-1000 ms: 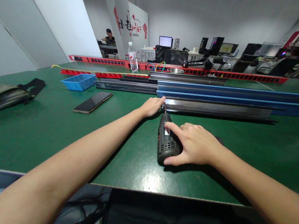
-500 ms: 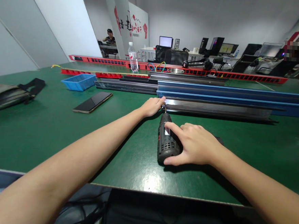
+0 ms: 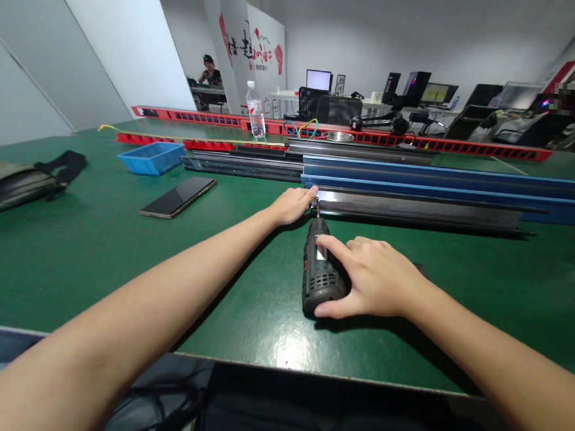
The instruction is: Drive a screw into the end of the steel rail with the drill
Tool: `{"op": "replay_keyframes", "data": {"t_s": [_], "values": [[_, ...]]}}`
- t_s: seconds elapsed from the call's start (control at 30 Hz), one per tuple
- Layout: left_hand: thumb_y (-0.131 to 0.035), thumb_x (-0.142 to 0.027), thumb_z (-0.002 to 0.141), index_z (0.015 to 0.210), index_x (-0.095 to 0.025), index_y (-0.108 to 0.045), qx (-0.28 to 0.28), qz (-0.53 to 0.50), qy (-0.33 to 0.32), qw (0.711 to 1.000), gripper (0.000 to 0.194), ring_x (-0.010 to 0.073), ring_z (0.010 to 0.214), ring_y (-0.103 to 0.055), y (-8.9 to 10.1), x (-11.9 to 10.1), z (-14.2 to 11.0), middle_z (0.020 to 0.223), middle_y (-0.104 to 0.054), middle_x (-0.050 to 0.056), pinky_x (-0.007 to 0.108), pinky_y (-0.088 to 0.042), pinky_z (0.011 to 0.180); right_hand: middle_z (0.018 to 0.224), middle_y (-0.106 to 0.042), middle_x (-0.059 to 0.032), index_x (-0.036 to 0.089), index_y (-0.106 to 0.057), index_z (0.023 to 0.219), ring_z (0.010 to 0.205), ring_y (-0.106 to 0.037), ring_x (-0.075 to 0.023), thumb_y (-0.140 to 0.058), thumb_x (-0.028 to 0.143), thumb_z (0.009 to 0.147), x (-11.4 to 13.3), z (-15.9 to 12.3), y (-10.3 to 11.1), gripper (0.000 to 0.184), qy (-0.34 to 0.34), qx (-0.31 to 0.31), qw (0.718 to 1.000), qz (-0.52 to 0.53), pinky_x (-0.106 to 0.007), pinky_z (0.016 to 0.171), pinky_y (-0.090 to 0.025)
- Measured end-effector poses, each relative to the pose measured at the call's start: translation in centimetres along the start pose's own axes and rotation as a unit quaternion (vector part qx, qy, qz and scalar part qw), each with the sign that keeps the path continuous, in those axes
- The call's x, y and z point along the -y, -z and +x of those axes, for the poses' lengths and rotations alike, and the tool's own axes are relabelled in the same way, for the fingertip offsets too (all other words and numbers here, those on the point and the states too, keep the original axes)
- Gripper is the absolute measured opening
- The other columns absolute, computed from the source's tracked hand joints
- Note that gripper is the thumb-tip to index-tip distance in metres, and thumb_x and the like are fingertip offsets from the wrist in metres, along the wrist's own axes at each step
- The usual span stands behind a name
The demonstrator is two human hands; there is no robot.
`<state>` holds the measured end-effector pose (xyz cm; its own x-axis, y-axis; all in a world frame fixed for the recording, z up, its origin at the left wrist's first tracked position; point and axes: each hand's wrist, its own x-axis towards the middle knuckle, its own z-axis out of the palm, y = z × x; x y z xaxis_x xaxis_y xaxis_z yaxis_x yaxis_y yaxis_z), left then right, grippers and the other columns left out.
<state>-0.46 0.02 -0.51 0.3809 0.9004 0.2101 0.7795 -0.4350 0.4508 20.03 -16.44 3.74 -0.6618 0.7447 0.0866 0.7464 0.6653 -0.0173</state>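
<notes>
Your right hand (image 3: pixel 374 277) grips the drill (image 3: pixel 319 270) at frame centre, its bit meeting the end of the metal rail (image 3: pixel 416 209) on the table (image 3: pixel 93 241). Your left hand (image 3: pixel 292 205) pinches that rail end; the fastening looks underway, not finished.

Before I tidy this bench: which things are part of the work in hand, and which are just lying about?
In use:
- drill, gripped by the right hand
- metal rail, its end held by the left hand

Lying about:
- phone
- blue tray
- water bottle
- bag
- blue rails
</notes>
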Motion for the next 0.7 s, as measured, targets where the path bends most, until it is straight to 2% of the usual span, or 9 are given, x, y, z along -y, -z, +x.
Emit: {"op": "replay_keyframes", "data": {"t_s": [0.47, 0.7], "values": [[-0.017, -0.052, 0.104, 0.064, -0.016, -0.057, 0.004, -0.001, 0.007, 1.0, 0.067, 0.0202, 0.073, -0.061, 0.03, -0.03, 0.0, 0.072, -0.066, 0.009, 0.028, -0.042, 0.072, 0.09, -0.071, -0.0145, 0.02, -0.047, 0.143, 0.082, -0.068, -0.0348, -0.048, 0.093, 0.071, -0.04, -0.07, -0.02, 0.102, 0.002, -0.003, 1.0, -0.009, -0.041, 0.073, -0.047], [-0.014, -0.058, 0.103, 0.064, -0.016, -0.058, -0.003, -0.005, -0.007, 1.0, 0.072, 0.0189, 0.07, -0.059, -0.11, 0.27, 0.07, 0.07, -0.065, 0.009, 0.027, -0.04, 0.069, 0.091, -0.072, -0.0155, 0.019, -0.046, 0.144, 0.081, -0.067, -0.0357, -0.049, 0.092, 0.072, -0.01, -0.02, 0.04, 0.103, 0.003, 0.001, 1.0, -0.003, -0.041, 0.072, -0.046]]}}
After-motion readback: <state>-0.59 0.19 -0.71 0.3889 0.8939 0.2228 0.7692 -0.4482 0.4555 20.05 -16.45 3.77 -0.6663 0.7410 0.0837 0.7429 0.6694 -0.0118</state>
